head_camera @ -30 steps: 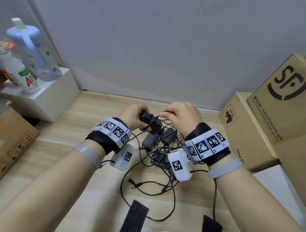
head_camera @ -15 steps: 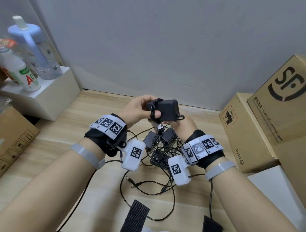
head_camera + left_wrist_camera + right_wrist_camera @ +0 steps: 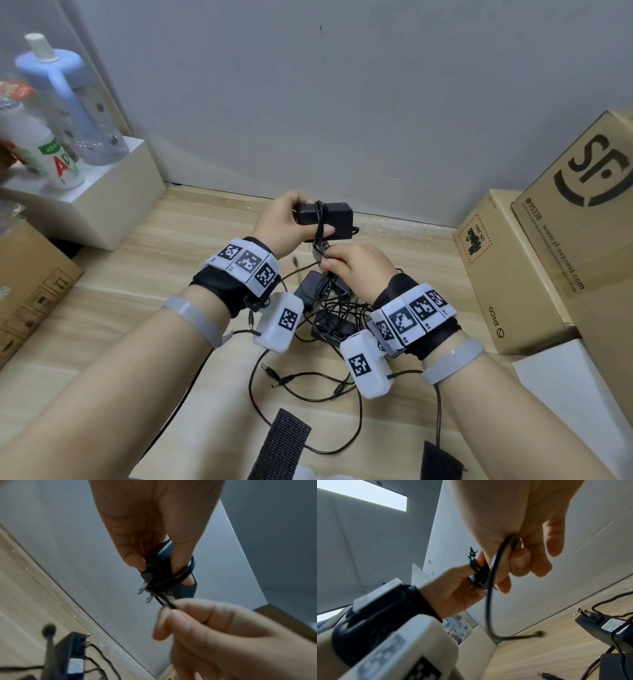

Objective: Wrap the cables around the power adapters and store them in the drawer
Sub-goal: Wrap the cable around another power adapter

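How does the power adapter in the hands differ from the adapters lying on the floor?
The held power adapter is up in the air, gripped by the left hand; the floor adapters lie in a heap. The held one has its cable looped around it, and the right hand pinches that cable; theirs are loose and tangled. All are black.

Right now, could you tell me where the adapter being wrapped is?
In the head view the black power adapter is held centrally above the desk in the left hand, just above the right hand.

Adapter (image 3: 337, 219): left end hidden under left hand (image 3: 284, 222).
Cable (image 3: 489, 601): tip blurred.
Pile (image 3: 329, 308): partly behind right hand (image 3: 359, 270).
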Demonstrator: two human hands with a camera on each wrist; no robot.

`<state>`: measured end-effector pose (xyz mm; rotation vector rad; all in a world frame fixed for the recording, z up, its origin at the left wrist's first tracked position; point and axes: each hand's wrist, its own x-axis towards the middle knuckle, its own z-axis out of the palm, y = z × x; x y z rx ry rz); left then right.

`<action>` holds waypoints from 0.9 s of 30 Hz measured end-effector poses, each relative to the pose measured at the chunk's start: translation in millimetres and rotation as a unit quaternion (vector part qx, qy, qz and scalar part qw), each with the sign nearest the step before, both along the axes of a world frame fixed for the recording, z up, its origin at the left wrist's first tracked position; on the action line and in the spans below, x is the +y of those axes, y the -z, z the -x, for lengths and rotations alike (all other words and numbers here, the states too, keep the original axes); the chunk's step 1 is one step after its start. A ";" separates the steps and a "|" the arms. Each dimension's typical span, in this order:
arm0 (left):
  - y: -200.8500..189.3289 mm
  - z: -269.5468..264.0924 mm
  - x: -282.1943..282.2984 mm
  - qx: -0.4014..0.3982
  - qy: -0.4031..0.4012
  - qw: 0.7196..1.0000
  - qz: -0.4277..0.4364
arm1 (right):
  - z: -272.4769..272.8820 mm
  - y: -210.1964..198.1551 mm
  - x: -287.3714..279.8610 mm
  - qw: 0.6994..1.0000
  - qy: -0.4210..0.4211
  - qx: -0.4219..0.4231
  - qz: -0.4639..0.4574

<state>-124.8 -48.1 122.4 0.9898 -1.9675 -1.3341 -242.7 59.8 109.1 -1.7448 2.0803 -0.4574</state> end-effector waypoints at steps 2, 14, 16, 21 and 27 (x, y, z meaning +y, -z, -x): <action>1.1 -3.4 -1.9 -0.070 0.005 0.995 0.074 | -1.3 -4.0 1.1 1.000 0.006 0.005 0.012; -2.6 -21.9 -6.1 -0.121 0.256 0.958 -0.042 | 17.5 -13.5 -3.0 0.993 0.086 -0.032 0.071; -3.7 -21.3 -6.7 -0.033 0.261 0.961 -0.083 | 17.2 -4.5 -2.7 0.990 0.095 -0.061 0.078; -6.3 -14.4 -2.3 0.125 0.192 0.958 -0.173 | 17.5 10.0 0.2 0.986 0.118 -0.106 0.046; -14.0 -7.0 1.0 0.179 0.100 0.954 -0.220 | 8.7 11.8 2.8 0.993 0.056 -0.101 0.006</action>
